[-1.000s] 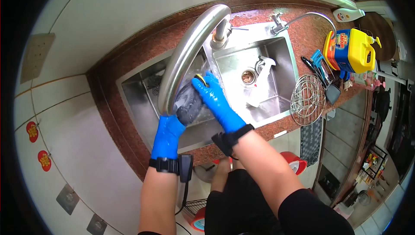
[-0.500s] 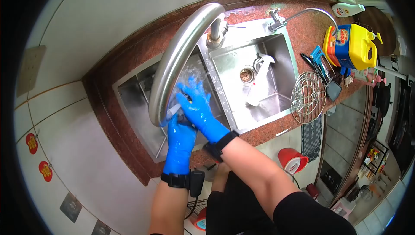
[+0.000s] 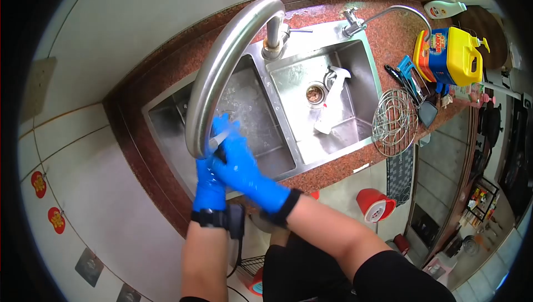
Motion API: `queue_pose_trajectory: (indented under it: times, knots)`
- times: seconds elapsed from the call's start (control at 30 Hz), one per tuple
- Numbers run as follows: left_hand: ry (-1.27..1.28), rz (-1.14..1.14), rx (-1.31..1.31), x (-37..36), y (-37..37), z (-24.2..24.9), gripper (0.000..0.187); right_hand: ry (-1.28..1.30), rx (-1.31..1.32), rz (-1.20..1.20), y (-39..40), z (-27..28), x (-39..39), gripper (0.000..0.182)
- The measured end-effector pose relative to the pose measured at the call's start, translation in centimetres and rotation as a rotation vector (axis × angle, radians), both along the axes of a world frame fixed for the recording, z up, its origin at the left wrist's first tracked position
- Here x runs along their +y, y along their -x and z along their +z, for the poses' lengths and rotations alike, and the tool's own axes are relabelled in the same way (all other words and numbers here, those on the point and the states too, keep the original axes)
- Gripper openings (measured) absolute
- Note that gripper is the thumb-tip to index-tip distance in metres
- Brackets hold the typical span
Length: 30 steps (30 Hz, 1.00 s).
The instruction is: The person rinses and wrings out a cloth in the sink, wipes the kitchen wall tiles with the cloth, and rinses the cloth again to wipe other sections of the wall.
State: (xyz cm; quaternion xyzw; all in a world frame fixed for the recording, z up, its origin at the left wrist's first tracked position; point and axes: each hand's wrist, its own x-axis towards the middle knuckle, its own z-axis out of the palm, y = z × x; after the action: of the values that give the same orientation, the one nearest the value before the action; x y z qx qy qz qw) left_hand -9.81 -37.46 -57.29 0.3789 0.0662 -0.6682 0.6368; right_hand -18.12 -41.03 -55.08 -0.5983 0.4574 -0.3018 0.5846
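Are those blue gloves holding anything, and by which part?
A dark patch shows between the blue-gloved left hand and blue-gloved right hand; what it is, and whether or where it's gripped, cannot be told.

I am in a kitchen: I stand at a twin-basin steel sink (image 3: 288, 85) with a tall curved tap (image 3: 216, 68), set into a red speckled worktop (image 3: 383, 38). A wire rack (image 3: 395, 127), a spatula (image 3: 427, 114) and a yellow pump jug (image 3: 459, 60) sit to my right; the dark surface (image 3: 513, 160) at the dim edge may be a stove.
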Motion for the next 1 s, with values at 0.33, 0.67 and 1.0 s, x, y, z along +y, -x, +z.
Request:
queue_pose_trajectory:
  times: [0.33, 0.67, 1.0]
  knots:
    - [0.006, -0.06, -0.087, -1.7, 1.7, -1.1, 0.055, 0.044, 0.104, -0.001, -0.5, -2.6, -3.5, 0.06]
    - [-0.362, 0.079, 0.384, -5.5, 1.0, -2.6, 0.046, 0.245, 0.441, -0.074, 9.0, -2.6, -15.9, 0.027]
    - [-0.412, 0.295, 0.484, -1.2, 1.8, -0.5, 0.041, 0.59, 0.664, -0.21, 10.2, -5.7, -21.8, 0.023]
